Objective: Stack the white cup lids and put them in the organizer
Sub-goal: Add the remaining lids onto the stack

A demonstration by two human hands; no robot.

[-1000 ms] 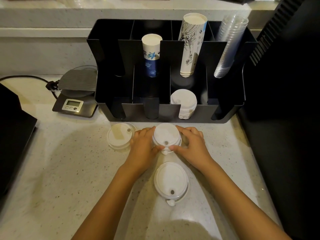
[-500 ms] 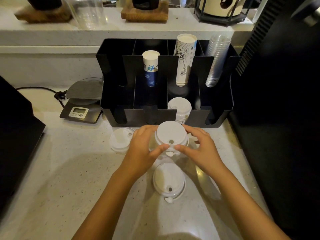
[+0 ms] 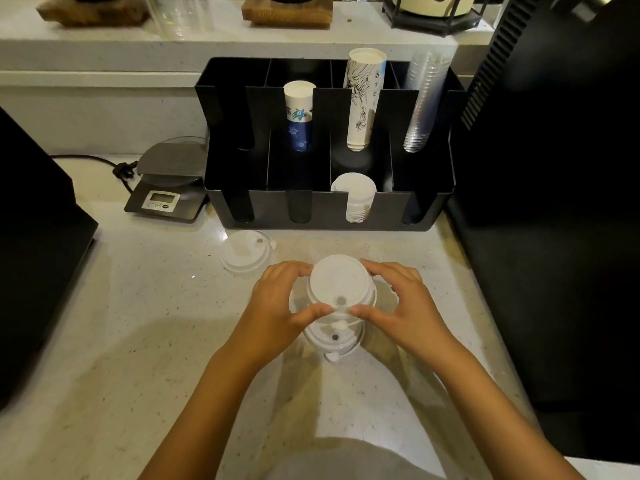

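Observation:
Both hands hold a small stack of white cup lids [image 3: 337, 284] just above the counter. My left hand [image 3: 282, 303] grips its left side and my right hand [image 3: 398, 303] its right side, thumbs at the near rim. Directly beneath it lies another white lid [image 3: 334, 337], mostly covered. A third white lid [image 3: 246, 252] rests alone on the counter to the left. The black organizer [image 3: 325, 209] stands behind, with a stack of white lids [image 3: 355, 197] in its third front slot.
Paper cup stacks [image 3: 298, 116] and clear plastic cups [image 3: 422, 102] fill the organizer's back slots. A digital scale [image 3: 166, 188] sits left of it. Black machines flank the counter at the left [image 3: 34, 237] and right [image 3: 554, 237].
The held lids were lifted off the counter and carried toward me, over the near lid. The camera tilted so the back shelf shows.

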